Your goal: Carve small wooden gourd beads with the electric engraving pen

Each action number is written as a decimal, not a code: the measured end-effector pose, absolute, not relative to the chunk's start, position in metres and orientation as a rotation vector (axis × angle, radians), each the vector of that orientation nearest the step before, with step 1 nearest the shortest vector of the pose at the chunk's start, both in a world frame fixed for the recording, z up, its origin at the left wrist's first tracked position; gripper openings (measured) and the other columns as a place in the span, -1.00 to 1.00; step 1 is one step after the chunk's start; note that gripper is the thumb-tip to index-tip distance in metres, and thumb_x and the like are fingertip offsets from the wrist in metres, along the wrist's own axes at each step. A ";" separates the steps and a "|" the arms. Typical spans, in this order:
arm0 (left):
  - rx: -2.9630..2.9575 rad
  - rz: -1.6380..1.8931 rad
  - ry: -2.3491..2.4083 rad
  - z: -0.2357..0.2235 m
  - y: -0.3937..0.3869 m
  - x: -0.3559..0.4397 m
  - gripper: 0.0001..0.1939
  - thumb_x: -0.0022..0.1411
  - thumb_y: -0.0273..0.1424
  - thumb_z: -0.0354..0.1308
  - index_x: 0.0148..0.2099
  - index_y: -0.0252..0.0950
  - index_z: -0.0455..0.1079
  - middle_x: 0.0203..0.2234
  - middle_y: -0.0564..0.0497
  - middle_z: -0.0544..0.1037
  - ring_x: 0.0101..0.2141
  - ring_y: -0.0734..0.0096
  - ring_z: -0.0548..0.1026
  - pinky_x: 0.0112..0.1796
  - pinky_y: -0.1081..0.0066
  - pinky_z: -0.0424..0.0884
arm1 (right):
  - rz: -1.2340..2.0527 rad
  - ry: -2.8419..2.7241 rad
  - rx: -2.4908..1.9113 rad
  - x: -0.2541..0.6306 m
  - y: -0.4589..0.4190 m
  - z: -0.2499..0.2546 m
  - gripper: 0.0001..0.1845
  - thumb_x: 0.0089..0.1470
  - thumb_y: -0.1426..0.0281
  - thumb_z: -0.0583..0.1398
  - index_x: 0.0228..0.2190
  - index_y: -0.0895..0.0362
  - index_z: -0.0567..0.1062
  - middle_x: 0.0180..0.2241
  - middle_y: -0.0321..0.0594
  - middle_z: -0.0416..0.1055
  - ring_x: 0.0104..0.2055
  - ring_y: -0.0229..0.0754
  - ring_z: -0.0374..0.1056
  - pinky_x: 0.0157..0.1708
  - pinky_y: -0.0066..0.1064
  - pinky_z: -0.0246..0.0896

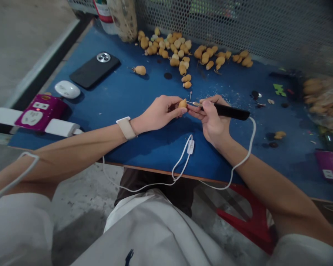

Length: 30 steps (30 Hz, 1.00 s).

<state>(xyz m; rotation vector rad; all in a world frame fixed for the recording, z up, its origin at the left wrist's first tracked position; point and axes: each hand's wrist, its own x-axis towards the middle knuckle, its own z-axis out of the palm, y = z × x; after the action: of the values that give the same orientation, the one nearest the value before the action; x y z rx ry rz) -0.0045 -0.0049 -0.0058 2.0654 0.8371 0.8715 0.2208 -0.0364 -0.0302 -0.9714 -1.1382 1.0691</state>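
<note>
Over the blue table (144,147) my left hand (163,111) pinches a small tan gourd (183,103) between thumb and fingers. My right hand (215,118) is closed around a black corded engraving pen (233,111). Its thin metal tip reaches the right side of the gourd; whether it touches is too small to tell. A white cord (251,140) runs from the pen's back end down past the table edge, with an inline switch (191,147) lying in front of my hands. Just beyond the fingers lies a small pin-like bit (191,95), with pale dust to its right.
Several small gourds (177,44) are heaped along the perforated metal screen (246,33); a single gourd (140,70) lies apart. At left are a black phone (96,70), white case (67,89) and purple power adapter (46,112). A plastic bag of gourds (324,98) sits right.
</note>
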 end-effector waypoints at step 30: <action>2.086 0.849 0.872 -0.001 -0.007 -0.003 -0.62 0.59 -0.17 0.23 -0.30 -0.20 0.36 -0.48 0.08 0.51 -0.45 0.41 0.37 -0.33 0.32 0.21 | 1.059 -1.125 -0.984 0.220 -0.037 -0.031 -0.35 0.04 -0.22 0.59 -0.28 -0.07 0.47 -0.36 -0.42 0.57 -0.09 0.02 0.81 0.14 0.01 0.79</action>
<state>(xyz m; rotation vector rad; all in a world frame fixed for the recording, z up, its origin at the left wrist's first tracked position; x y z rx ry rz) -0.0031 -0.0067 -0.0011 2.0863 0.8723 0.8485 0.2200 -0.0368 -0.0313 -0.9836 -1.1254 1.0587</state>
